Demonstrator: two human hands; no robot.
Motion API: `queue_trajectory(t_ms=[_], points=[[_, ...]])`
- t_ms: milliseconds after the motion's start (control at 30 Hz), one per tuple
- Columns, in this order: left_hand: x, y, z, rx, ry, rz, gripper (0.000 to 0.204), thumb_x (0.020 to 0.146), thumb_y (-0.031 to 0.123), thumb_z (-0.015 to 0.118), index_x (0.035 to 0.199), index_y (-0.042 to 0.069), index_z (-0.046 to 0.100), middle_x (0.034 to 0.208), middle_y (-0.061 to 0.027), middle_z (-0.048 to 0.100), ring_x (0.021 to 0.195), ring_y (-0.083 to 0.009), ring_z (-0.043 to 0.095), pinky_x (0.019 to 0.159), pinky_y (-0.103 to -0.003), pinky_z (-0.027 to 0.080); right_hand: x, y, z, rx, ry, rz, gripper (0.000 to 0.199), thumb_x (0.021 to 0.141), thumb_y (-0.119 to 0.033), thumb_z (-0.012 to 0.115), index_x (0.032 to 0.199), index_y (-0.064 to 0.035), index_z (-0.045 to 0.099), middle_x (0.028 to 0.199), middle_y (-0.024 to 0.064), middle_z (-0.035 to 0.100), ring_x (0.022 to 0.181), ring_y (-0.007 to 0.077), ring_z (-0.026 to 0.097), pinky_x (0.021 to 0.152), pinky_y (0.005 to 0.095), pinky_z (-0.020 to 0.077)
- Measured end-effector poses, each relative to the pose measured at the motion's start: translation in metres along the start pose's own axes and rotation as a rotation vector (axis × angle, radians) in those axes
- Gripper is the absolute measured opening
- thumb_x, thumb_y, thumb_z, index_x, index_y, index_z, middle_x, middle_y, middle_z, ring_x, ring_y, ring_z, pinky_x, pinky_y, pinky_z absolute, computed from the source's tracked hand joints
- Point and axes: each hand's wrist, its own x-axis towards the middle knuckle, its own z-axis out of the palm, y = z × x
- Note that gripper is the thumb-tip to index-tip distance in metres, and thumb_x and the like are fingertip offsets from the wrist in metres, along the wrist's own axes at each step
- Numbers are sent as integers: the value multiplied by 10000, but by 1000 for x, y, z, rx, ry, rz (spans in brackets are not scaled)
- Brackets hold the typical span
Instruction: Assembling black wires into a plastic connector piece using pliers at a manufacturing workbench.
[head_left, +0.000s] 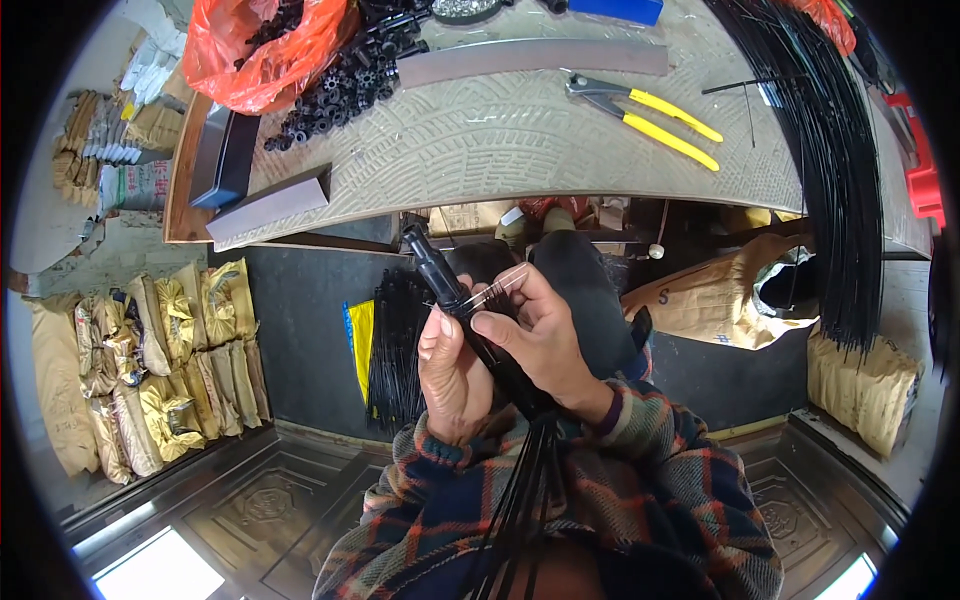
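Beyond the black tube (436, 275), yellow-handled pliers (654, 133).

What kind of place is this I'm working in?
Probably a small workshop or assembly room: yellow-handled pliers and a heap of small black parts lie on the worktable, and a bundle of long black strands hangs over its edge.

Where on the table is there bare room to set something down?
The table's widest bare patch lies on the near side of the long bar, between the black fittings and the pliers. A smaller one separates the pliers from the black rods. Crowded: far left, with the orange bag and fittings; right, under the rods.
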Motion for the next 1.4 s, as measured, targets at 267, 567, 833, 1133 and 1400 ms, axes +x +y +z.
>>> queue_trajectory(t_ms=[267, 567, 833, 1133, 1400], points=[[1, 4, -6, 3, -113, -25, 463, 856, 235, 576, 1230, 8, 423, 1053, -113, 590, 1044, -238, 526, 971, -392, 375, -3, 1, -9, 102, -81, 164, 108, 812, -94, 653, 844, -2, 608, 823, -9, 581, 754, 17, 481, 640, 186, 407], [3, 5, -6, 56, -239, -4, 385, 846, 252, 578, 1162, 37, 528, 1332, -172, 400, 1307, -326, 250, 1087, -455, 164, -9, -5, 3, -336, -17, -187, 105, 817, -78, 624, 842, 21, 596, 791, -11, 566, 733, 39, 486, 628, 195, 409], [-3, -2, -2, 113, -106, 65, 460, 827, 295, 596, 1151, -24, 535, 1352, -214, 359, 1277, -283, 325, 1071, -410, 217, -6, -10, -8, -37, -138, 135, 166, 857, -111, 585, 938, 33, 596, 830, -14, 574, 761, 27, 488, 660, 183, 418], [0, 25, 2, 535, -205, -253, 701, 870, 478, 469, 1308, -53, 338, 1422, -175, 254, 1107, -111, 440, 816, -180, 382, -7, -21, -13, 154, -268, 268, 135, 866, -55, 543, 945, 51, 571, 852, 70, 610, 799, 139, 604, 706, 231, 483], [-20, 11, 37, 711, -226, 461, 495, 846, 89, 579, 1278, -29, 370, 1190, -91, 480, 1023, -124, 483, 888, -266, 383, -7, -27, 13, -252, -100, -458, 86, 800, 36, 588, 881, 48, 560, 904, 90, 588, 825, 144, 566, 740, 254, 442]])
